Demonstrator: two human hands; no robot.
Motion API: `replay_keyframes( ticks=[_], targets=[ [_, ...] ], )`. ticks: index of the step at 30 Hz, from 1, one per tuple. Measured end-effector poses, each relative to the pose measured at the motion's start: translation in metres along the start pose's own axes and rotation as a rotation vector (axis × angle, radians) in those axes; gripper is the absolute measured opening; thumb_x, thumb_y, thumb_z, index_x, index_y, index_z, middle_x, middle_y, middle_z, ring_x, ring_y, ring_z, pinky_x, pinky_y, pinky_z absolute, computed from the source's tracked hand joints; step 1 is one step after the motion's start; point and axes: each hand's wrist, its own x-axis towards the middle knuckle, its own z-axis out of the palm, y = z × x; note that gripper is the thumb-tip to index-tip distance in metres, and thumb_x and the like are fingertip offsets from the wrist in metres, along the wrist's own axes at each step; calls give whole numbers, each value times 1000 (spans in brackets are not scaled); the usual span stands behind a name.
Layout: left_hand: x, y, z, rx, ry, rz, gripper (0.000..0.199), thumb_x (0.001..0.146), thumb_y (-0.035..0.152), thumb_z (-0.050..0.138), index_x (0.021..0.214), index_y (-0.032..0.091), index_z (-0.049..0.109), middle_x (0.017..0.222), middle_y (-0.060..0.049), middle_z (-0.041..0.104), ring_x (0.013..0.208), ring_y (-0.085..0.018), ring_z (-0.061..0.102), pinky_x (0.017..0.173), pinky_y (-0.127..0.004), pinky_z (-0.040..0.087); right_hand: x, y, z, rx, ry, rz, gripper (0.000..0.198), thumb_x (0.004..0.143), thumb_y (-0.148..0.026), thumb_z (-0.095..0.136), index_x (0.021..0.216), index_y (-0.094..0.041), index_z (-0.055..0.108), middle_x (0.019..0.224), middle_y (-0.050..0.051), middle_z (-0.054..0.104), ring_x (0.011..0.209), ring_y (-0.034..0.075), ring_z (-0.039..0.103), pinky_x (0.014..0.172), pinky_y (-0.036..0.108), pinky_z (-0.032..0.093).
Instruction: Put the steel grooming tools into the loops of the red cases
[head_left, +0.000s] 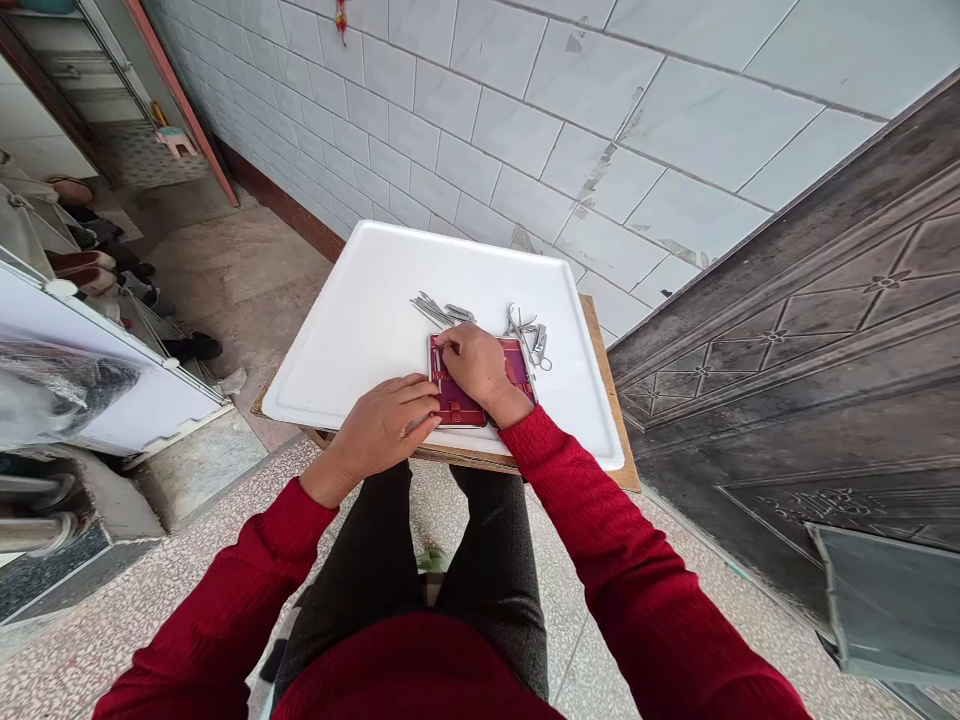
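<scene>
An open maroon manicure case (463, 412) lies on a white tray (352, 310), with straps and loops along its inside. My right hand (476, 365) is over the case, its fingers pinched together at the upper left of the lining; whatever they hold is hidden. At the case's left edge rests my left hand (390, 420), fingers stretched out and thumb apart, touching the rim. Just beyond the case lie several thin metal manicure tools (431, 308) beside a nail clipper (460, 314). To the right are small scissors (534, 345) and another clipper (540, 340).
The tray sits on a wooden table (628, 470) whose edge shows at the right and front. A tiled wall (450, 130) rises behind it. A dark panelled door (750, 370) stands to the right, and a shoe rack (127, 290) to the left.
</scene>
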Motion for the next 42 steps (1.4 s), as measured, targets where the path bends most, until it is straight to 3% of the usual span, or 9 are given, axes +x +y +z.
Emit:
replay_keyframes(
  ticks=[7,15,20,23,25,27,30,36,42],
  targets=[
    [-2,-2,1,-13,6,-13,21,102,28,56,104,21,75,124,-6,75,125,-26,66,109,-45,55,5,5,-9,50,81,37,28,92,-11,54,102,-20,79,111,7,76,101,22,70,90,33,51],
    [-3,-3,2,-67,40,-48,24,103,33,54,110,21,73,127,-8,74,128,-26,64,110,-44,54,36,-7,-30,-153,-69,56,23,91,-18,57,95,-22,80,105,4,79,93,20,69,79,29,48],
    [1,-2,-5,-89,261,-138,44,104,46,50,140,20,57,151,-15,56,146,-31,47,122,-55,37,54,-10,-17,-221,-137,100,23,92,-21,57,94,-22,79,100,3,80,90,20,69,72,28,45],
    [1,-2,-5,-100,383,-262,53,107,48,42,150,18,45,151,-17,55,145,-29,48,123,-55,36,56,-10,-8,-262,-149,104,22,92,-23,57,95,-22,79,100,5,79,89,21,69,70,28,43],
    [0,-2,-3,-99,348,-304,44,107,46,42,140,20,55,142,-14,63,136,-27,57,123,-53,36,56,-11,-5,-290,-154,104,23,92,-22,55,97,-22,78,100,5,79,89,21,69,69,29,43],
    [-1,-1,-1,-97,278,-299,34,107,42,42,114,23,68,126,-8,72,128,-25,63,124,-53,33,57,-11,-4,-312,-161,103,24,93,-21,54,98,-22,78,102,6,79,89,22,69,70,29,43],
    [-1,0,0,-132,292,-317,41,109,36,37,85,23,68,109,-3,76,124,-23,65,125,-52,31,57,-10,-4,-337,-166,86,25,94,-21,52,98,-21,77,104,8,78,90,22,68,70,29,44],
    [4,-1,-1,-145,455,-470,36,109,38,38,131,21,60,148,-12,60,141,-24,53,120,-48,41,58,-4,-1,-305,-137,57,22,95,-22,53,97,-22,75,104,6,77,92,21,67,69,28,41],
    [2,-1,2,-148,394,-461,32,108,38,41,106,23,70,118,-4,77,118,-20,69,124,-50,36,62,7,3,-288,-58,80,25,96,-22,51,99,-23,76,108,6,76,92,20,66,68,28,39]
  ],
)
